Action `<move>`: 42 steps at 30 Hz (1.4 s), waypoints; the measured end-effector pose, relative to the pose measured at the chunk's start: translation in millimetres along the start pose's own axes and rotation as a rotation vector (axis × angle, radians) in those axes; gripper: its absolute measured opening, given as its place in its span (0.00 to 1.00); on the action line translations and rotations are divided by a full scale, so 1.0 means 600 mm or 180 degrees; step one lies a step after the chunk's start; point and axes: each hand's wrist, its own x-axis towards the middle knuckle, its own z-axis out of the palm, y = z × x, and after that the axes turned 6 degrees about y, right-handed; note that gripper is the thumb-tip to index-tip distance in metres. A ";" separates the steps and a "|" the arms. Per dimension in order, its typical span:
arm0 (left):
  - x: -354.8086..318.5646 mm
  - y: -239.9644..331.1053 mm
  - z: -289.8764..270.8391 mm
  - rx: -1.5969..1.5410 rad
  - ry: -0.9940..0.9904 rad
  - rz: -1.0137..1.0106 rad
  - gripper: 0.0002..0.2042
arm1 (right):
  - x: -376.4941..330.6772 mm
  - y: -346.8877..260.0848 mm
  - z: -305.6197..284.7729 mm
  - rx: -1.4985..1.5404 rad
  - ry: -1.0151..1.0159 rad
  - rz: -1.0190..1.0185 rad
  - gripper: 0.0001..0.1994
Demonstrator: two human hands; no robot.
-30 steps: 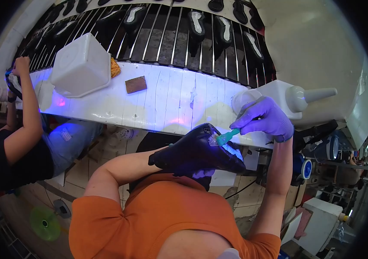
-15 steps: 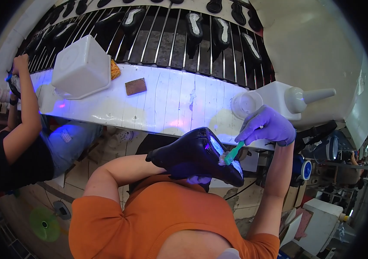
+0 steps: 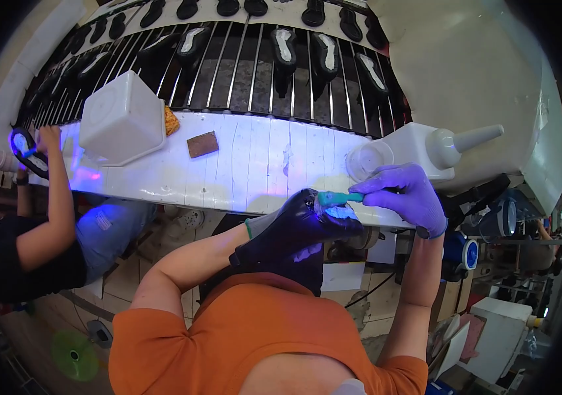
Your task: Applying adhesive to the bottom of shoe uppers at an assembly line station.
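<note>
Brush (image 3: 340, 198) pinched between thumb and fingers (image 3: 378, 179) of the gloved right hand (image 3: 407, 197); handle lies nearly level, its head pointing left of the fingers. Bristle end meets the boot (image 3: 284, 227) at the upper end of the pale, bluish-lit sole.

Boot: black, tilted, just left of and slightly below the right fingers, before the near edge of the table (image 3: 254, 148). Left hand (image 3: 307, 253) under it, purple glove partly showing; its fingers are mostly hidden by the boot, so cannot tell how far they close.

Beyond the right fingers: clear dish (image 3: 368, 162), near the fingertips; white bottle (image 3: 409, 146) lying beside it, nozzle pointing right. Well left of the fingers, on the table: brown block (image 3: 202, 145), orange sponge (image 3: 171, 121), white tub (image 3: 119, 118). Sponge sits beside the tub.

Farther beyond the fingers: rack (image 3: 256, 66) of metal bars carrying black shoes (image 3: 284, 49), several with pale soles.

Far left of the fingers: co-worker (image 3: 27, 250) in a dark top, hands at another black shoe.
</note>
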 end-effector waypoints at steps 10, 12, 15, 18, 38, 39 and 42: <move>0.005 0.013 0.001 0.0555 0.0104 -0.0027 0.17 | -0.023 0.009 -0.030 -0.0029 -0.0111 -0.0088 0.14; 0.006 0.019 0.005 0.0607 0.0083 -0.0062 0.15 | -0.024 0.008 -0.027 -0.0034 -0.0100 -0.0046 0.14; 0.011 0.018 0.006 0.0746 0.0060 -0.0060 0.12 | -0.025 0.004 -0.020 -0.0154 0.0004 -0.0209 0.13; 0.048 -0.036 -0.015 0.1247 0.0267 0.0526 0.11 | -0.026 -0.003 -0.012 -0.0155 0.0118 -0.0240 0.13; 0.072 -0.040 -0.080 -0.0878 0.0218 -0.0059 0.20 | -0.027 0.001 -0.028 -0.0158 -0.0152 -0.0021 0.12; 0.073 -0.044 -0.086 -0.0939 0.0242 -0.0270 0.20 | -0.026 0.000 -0.033 -0.0149 -0.0152 -0.0020 0.12; 0.069 -0.045 -0.089 -0.0961 0.0292 -0.0548 0.20 | -0.023 0.003 -0.042 -0.0245 -0.0477 0.0040 0.12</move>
